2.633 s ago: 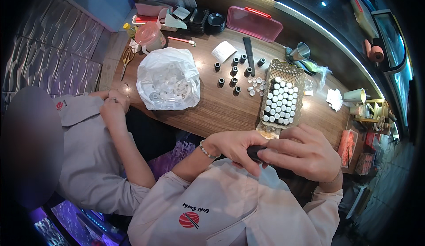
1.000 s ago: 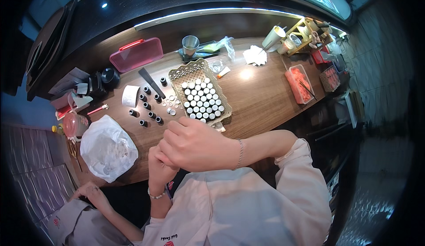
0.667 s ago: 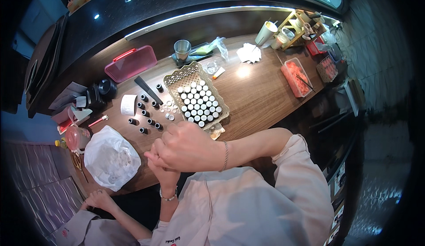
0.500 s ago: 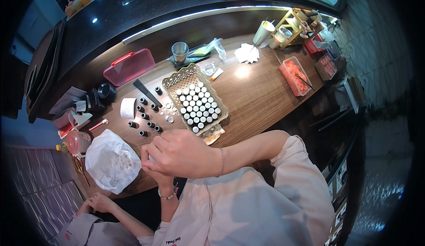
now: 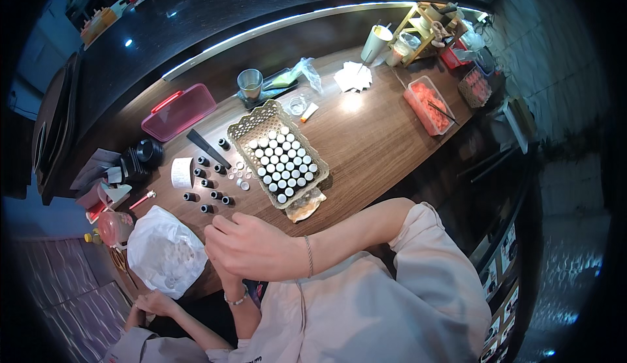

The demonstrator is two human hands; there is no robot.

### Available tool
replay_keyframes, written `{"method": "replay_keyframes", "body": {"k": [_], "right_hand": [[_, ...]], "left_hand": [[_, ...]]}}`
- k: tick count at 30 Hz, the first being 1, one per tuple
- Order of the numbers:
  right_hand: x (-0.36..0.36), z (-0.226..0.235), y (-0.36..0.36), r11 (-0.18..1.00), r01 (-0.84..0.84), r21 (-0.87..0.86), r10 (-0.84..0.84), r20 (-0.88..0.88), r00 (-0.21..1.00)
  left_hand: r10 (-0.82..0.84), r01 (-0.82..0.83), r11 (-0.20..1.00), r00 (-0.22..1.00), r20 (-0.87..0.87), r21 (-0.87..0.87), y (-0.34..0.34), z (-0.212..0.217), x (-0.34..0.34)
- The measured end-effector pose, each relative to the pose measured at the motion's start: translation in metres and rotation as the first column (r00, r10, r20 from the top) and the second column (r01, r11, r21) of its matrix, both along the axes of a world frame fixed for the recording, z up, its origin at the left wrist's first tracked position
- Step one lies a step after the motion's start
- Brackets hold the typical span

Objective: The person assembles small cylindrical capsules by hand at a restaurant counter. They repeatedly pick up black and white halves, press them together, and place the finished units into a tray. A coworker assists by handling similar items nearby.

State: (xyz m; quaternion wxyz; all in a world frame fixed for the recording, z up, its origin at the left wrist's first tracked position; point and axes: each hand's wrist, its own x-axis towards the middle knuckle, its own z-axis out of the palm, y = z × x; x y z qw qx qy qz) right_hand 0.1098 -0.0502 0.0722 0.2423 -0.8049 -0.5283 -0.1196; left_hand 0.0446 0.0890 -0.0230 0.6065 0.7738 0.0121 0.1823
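Note:
My right hand [image 5: 251,248] is closed, fingers curled, directly over my left hand [image 5: 222,273]. The left hand, with a beaded bracelet at its wrist, is mostly covered by the right; whatever the two grip between them is hidden. Beyond them, several small dark bottles without caps [image 5: 207,184] stand on the table, with loose white caps [image 5: 244,184] beside them. To their right a woven basket [image 5: 235,130] holds rows of small dark bottles with white caps [image 5: 287,165]. A white plastic bag [image 5: 163,248] lies left of my hands.
At lower left are a co-worker's hands [image 5: 155,304]. A pink lid [image 5: 177,113], a metal cup [image 5: 250,84] and white paper squares [image 5: 353,77] lie along the back. At right stands a tub of orange food [image 5: 428,106] with chopsticks. Scissors [image 5: 119,260] lie left of the bag.
My view has shifted slightly, so the table things sit further left. My hands remain together; a bit of white that showed between them is now hidden.

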Motion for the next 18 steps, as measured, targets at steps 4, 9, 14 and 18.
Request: {"method": "replay_keyframes", "body": {"k": [4, 9, 14, 18], "right_hand": [[0.003, 0.002, -0.006, 1.0, -0.022, -0.023, 0.02, -0.089, 0.996], [0.004, -0.003, -0.004, 0.999, -0.043, 0.028, 0.046, -0.113, 0.993], [0.006, -0.003, -0.003, 0.995, -0.095, 0.014, 0.096, -0.089, 0.991], [0.008, -0.002, -0.001, 0.981, -0.186, 0.053, 0.189, -0.067, 0.98]], "left_hand": [[-0.049, 0.049, 0.999, 0.999, 0.005, -0.021, 0.001, 0.0, 0.004], [-0.092, 0.092, 0.995, 0.996, -0.005, -0.035, 0.003, 0.002, 0.003], [-0.122, 0.122, 0.991, 0.993, -0.003, -0.047, 0.006, 0.001, 0.001], [-0.134, 0.134, 0.99, 0.991, 0.007, -0.046, 0.012, 0.004, 0.0]]}}
